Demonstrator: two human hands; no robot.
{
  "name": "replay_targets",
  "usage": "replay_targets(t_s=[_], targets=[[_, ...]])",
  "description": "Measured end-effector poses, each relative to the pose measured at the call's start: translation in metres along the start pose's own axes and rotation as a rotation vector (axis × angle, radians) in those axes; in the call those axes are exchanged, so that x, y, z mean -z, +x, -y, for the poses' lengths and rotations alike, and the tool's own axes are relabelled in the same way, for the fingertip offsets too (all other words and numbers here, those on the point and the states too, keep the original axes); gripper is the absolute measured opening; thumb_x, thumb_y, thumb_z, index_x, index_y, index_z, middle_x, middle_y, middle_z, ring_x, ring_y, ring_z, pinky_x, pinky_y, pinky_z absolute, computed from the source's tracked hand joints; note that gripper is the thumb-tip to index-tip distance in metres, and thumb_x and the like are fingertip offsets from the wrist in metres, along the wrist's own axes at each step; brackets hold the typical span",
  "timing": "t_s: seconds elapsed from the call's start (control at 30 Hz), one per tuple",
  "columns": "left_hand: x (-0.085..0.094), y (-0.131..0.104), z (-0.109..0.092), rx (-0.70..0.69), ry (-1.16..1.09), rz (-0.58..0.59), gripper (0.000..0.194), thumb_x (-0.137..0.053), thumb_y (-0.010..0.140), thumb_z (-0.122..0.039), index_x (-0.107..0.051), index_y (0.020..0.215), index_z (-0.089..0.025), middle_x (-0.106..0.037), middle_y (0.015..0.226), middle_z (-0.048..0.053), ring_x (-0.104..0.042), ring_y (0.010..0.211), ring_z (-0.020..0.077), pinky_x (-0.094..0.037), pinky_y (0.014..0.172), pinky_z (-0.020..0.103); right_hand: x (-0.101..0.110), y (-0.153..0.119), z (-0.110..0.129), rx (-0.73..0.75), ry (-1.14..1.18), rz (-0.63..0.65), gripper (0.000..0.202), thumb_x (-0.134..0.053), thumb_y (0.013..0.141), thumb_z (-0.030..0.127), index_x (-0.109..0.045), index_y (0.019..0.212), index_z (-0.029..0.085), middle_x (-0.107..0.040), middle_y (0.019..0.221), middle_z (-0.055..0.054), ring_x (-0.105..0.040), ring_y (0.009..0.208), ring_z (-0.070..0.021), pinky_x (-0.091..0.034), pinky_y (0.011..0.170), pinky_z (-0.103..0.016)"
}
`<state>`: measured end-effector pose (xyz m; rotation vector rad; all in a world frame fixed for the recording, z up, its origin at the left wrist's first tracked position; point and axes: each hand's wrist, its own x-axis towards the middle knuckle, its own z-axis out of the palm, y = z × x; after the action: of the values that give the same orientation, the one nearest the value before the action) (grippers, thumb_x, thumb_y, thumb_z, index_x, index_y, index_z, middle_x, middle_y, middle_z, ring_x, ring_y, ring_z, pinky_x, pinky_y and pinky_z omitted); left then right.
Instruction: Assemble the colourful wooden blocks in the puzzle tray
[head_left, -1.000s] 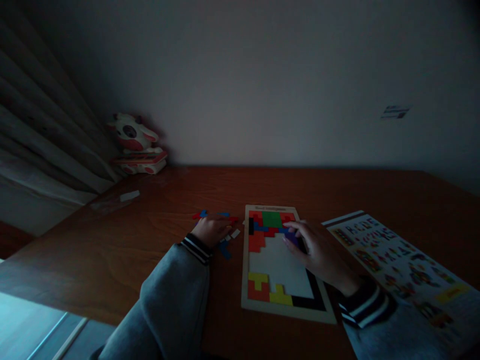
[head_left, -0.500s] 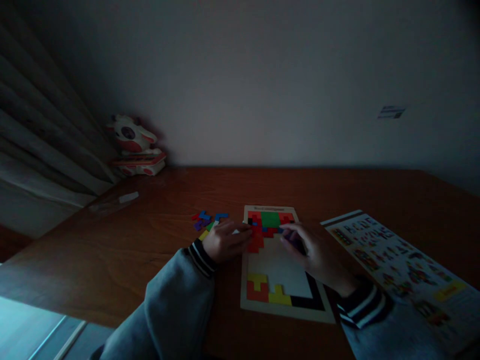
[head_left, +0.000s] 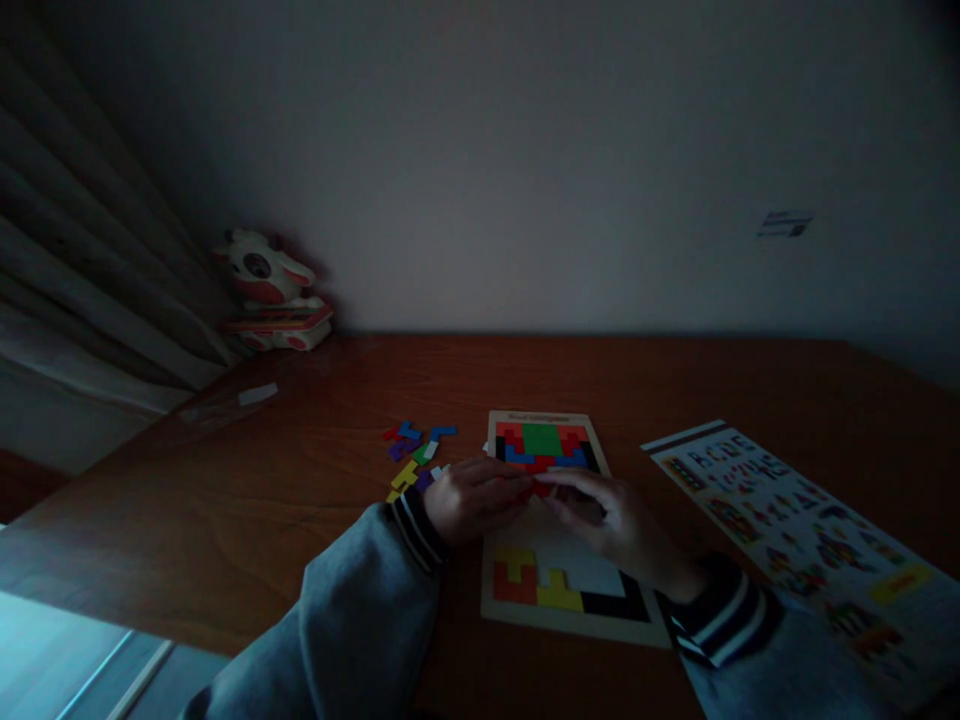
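Two hands meet over the middle of the wooden puzzle board (head_left: 570,615), which lies flat on the brown table (head_left: 300,520) and serves as the landmark for all places. The left hand (head_left: 476,497) comes in across the board's left edge, with its fingers stretched toward the centre. The right hand (head_left: 611,515) comes from the board's right side, its fingers curved and close together. Between the fingertips of both hands there is a small red piece (head_left: 537,489), just under the filled top rows; in this dim light I cannot tell which hand really grips it, or whether both only touch it. At the far end of the board sits a green piece (head_left: 543,438) with red and blue pieces around it. At the near end lie yellow pieces (head_left: 556,595) and orange ones, and a black piece (head_left: 611,604) goes along the near right corner. The white middle of the board is partly covered by the hands. To the left of the board, close to its far left corner, a group of loose pieces (head_left: 415,455) lies on the table, in blue, purple, yellow and green. To the right of the board lies a printed sheet (head_left: 795,530) with colourful figures. Far to the left of the board, at the wall, stands a red and white toy (head_left: 270,290), beside a curtain (head_left: 82,300).
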<state>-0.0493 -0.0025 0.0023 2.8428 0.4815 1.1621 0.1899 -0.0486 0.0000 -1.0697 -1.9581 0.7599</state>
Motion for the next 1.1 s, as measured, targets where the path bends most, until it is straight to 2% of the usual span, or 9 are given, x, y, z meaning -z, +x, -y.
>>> replay_targets(t_s=[0.13,0.23,0.3,0.47,0.6,0.77,0.93,1.1], targets=[[-0.003,-0.003,0.004,0.03,0.004,0.0,0.033,-0.063,0.091,-0.026,-0.062,0.123,-0.017,-0.072,0.11,0.011,-0.07,0.093,0.0179,-0.06,0.084,0.032,0.004,0.002,-0.004,-0.103,0.007,-0.112,0.022,-0.056,0.093,0.035,-0.067,0.109,0.027,-0.074,0.092,-0.002,-0.069,0.079,-0.0162,-0.059,0.071,-0.029],[-0.005,-0.005,0.005,0.052,0.006,-0.001,0.028,-0.064,0.091,-0.026,-0.065,0.117,-0.016,-0.073,0.107,0.011,-0.071,0.091,0.0177,-0.06,0.083,0.031,0.009,0.004,-0.009,-0.144,-0.017,-0.255,0.027,-0.058,0.091,0.039,-0.065,0.113,0.025,-0.074,0.1,-0.005,-0.07,0.085,-0.0188,-0.059,0.075,-0.033],[-0.005,-0.005,0.005,0.062,0.005,0.02,0.026,-0.063,0.091,-0.027,-0.067,0.115,-0.016,-0.073,0.106,0.011,-0.071,0.091,0.0178,-0.06,0.082,0.031,0.014,0.004,-0.012,-0.155,-0.046,-0.29,0.028,-0.058,0.091,0.04,-0.065,0.113,0.025,-0.074,0.103,-0.006,-0.071,0.088,-0.0204,-0.059,0.075,-0.035],[-0.003,-0.003,0.002,0.074,-0.015,0.065,0.023,-0.061,0.093,-0.027,-0.068,0.111,-0.016,-0.074,0.104,0.011,-0.071,0.089,0.0178,-0.061,0.081,0.031,0.017,0.005,-0.016,-0.155,-0.188,-0.224,0.025,-0.051,0.094,0.04,-0.069,0.104,0.025,-0.076,0.091,-0.004,-0.071,0.077,-0.0194,-0.058,0.067,-0.033],[-0.003,-0.002,0.0,0.066,-0.027,0.07,0.02,-0.06,0.093,-0.026,-0.069,0.108,-0.017,-0.074,0.104,0.01,-0.072,0.089,0.0174,-0.06,0.081,0.03,0.011,0.005,-0.021,-0.067,-0.299,-0.184,0.024,-0.05,0.096,0.039,-0.069,0.104,0.026,-0.073,0.094,-0.006,-0.069,0.08,-0.0201,-0.057,0.07,-0.034],[-0.003,-0.002,0.0,0.049,-0.019,0.051,0.017,-0.061,0.092,-0.026,-0.07,0.103,-0.015,-0.075,0.103,0.01,-0.072,0.087,0.0176,-0.06,0.08,0.029,0.01,0.004,-0.024,0.017,-0.43,-0.194,0.022,-0.053,0.095,0.038,-0.068,0.107,0.026,-0.066,0.101,-0.007,-0.066,0.091,-0.0227,-0.056,0.08,-0.041],[0.0,-0.001,-0.002,0.065,-0.022,0.091,0.017,-0.06,0.093,-0.025,-0.07,0.103,-0.016,-0.075,0.104,0.01,-0.071,0.088,0.017,-0.06,0.08,0.029,0.018,0.002,-0.019,0.153,-0.555,-0.067,0.02,-0.059,0.093,0.034,-0.071,0.107,0.028,-0.065,0.104,-0.007,-0.061,0.096,-0.0244,-0.053,0.084,-0.045],[-0.002,-0.003,-0.001,0.07,-0.027,0.094,0.016,-0.06,0.092,-0.026,-0.071,0.099,-0.015,-0.075,0.103,0.01,-0.072,0.087,0.0178,-0.061,0.079,0.03,0.019,0.001,-0.018,0.168,-0.63,0.006,0.025,-0.057,0.094,0.037,-0.073,0.111,0.028,-0.063,0.108,-0.009,-0.058,0.097,-0.0259,-0.054,0.083,-0.047]])
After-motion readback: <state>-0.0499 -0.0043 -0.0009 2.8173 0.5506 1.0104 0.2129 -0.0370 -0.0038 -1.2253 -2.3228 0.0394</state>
